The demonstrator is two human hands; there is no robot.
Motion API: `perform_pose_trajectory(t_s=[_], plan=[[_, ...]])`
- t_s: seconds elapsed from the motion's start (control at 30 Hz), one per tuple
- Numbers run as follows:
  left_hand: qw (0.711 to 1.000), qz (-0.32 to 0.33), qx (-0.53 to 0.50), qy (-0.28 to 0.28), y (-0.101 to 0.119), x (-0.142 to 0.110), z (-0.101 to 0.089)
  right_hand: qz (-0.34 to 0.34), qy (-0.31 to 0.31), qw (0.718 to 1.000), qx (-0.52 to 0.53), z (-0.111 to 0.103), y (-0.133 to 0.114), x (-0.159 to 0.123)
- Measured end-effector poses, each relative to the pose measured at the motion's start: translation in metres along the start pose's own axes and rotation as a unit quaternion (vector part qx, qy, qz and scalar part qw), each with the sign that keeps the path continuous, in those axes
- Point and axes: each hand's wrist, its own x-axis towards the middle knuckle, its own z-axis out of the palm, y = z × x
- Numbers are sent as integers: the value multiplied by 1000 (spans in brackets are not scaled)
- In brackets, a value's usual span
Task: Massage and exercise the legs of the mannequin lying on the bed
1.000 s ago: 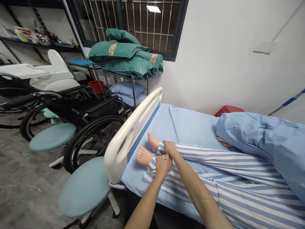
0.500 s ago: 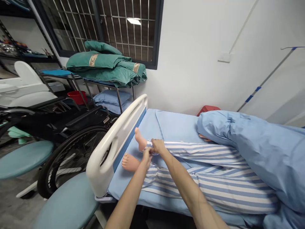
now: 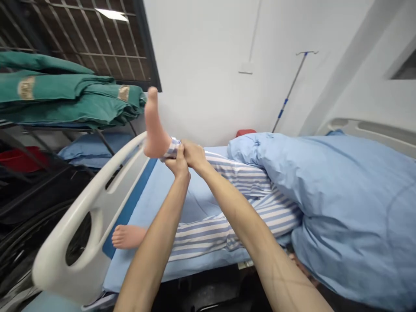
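A manikin in blue-and-white striped trousers lies on the bed, its upper part hidden by a quilt. Its far leg is raised, and the bare foot points up above the footboard. My left hand is closed round the lower leg just above the ankle, over the trouser cuff. Right beside it, my right hand wraps the same leg slightly nearer the knee; the hands touch. The near foot rests on the blue sheet.
At the left rises the white footboard, with a dark wheelchair beyond. Folded green quilts lie on a rack by the window. A light-blue quilt covers the bed's right side. Behind it stands an IV pole.
Both hands have lifted the manikin's far leg off the mattress, its foot now higher than the footboard. The view has swung right and come closer.
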Motion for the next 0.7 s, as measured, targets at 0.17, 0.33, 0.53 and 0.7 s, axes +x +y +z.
perform_pose_trajectory(t_s=[0.17,0.33,0.53,0.7], plan=[[993,92,46,-58,19,-27,77,30,69,997,24,-72,43,0],[968,162,122,-145,40,-63,146,67,130,989,26,-133,89,-2],[954,169,164,-183,53,-82,166,73,167,982,42,-151,111,1],[967,119,160,-158,41,-55,119,66,105,992,35,-110,80,0]])
